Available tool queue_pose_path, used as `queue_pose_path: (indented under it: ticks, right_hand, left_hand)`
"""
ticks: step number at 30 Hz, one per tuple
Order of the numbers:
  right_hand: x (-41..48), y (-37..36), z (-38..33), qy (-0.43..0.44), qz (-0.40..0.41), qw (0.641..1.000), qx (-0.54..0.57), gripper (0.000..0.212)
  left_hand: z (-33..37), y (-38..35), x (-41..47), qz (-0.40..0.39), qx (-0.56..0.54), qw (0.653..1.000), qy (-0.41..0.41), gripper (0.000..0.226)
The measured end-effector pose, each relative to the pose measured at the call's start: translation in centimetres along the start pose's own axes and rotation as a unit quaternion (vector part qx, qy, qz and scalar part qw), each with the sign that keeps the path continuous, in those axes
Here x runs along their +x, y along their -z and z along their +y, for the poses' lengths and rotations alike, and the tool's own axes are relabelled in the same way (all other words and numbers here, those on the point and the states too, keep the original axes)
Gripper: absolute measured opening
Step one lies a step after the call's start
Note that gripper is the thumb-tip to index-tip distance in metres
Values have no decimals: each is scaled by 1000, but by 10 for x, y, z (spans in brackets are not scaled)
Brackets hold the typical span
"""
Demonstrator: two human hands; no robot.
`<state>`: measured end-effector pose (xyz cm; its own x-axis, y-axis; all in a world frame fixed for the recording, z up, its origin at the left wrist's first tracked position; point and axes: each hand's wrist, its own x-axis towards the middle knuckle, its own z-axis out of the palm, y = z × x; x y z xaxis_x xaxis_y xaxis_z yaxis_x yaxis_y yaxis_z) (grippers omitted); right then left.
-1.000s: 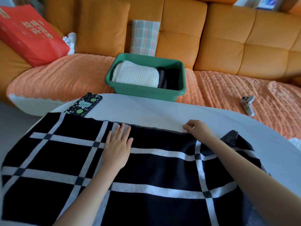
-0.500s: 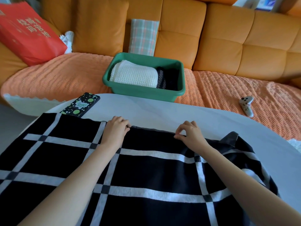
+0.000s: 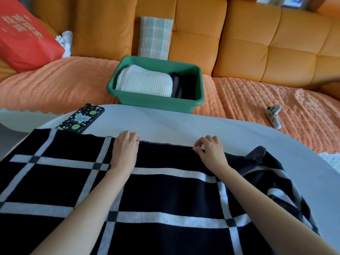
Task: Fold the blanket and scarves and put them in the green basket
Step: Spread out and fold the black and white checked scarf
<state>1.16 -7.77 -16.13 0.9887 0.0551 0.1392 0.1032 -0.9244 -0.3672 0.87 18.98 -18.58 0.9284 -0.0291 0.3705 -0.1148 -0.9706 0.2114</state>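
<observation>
A black scarf with white grid stripes (image 3: 156, 196) lies spread over the white table (image 3: 184, 124), its right end rumpled and turned over. My left hand (image 3: 127, 144) grips the scarf's far edge with curled fingers. My right hand (image 3: 209, 146) pinches the same edge further right. Beyond the table, the green basket (image 3: 156, 103) sits on the sofa seat. It holds a folded white knit blanket (image 3: 145, 82) on the left and a folded dark striped scarf (image 3: 177, 87) on the right.
A black phone with green dots (image 3: 81, 119) lies on the table's far left, its near end under the scarf. A grey controller (image 3: 273, 116) rests on the orange sofa cover. A red bag (image 3: 24, 37) and a plaid cloth (image 3: 155, 37) lean against the sofa back.
My left hand went from lying flat on the scarf to gripping its far edge. My right hand slid left along that edge and still pinches it.
</observation>
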Motion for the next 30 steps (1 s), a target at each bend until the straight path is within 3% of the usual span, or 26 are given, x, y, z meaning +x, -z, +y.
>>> queue_pose_path:
  ticks: [7,11,14,17,19,21,24,27,30]
  right_hand:
    - [-56,51,27,-28,88,996,12,27]
    - [-124,99,80,-162,116,979,-31,44]
    - [-162,123,113,-307,58,950,-21,68]
    - [-174,128,127,-376,-1,924,75,73]
    - [-174,129,126,-373,-5,921,109,62]
    - [-170,129,120,-349,-4,927,134,26]
    - [-156,131,101,-304,15,937,170,40]
    - [-137,137,59,-251,55,949,183,29]
    - [-129,125,-3,-180,43,970,158,22]
  left_hand:
    - [44,24,-41,-7,-112,994,-5,27]
    - [76,29,-101,-52,-127,988,-67,49]
    - [78,28,-125,-85,-81,989,-87,65]
    - [75,26,-138,-115,-41,988,-95,63]
    - [73,24,-143,-116,-22,987,-106,58]
    - [73,27,-143,-129,-20,986,-102,57]
    - [74,30,-143,-141,-27,985,-92,58]
    - [75,30,-143,-141,-41,986,-80,59]
    - [75,29,-143,-128,-81,985,-76,65]
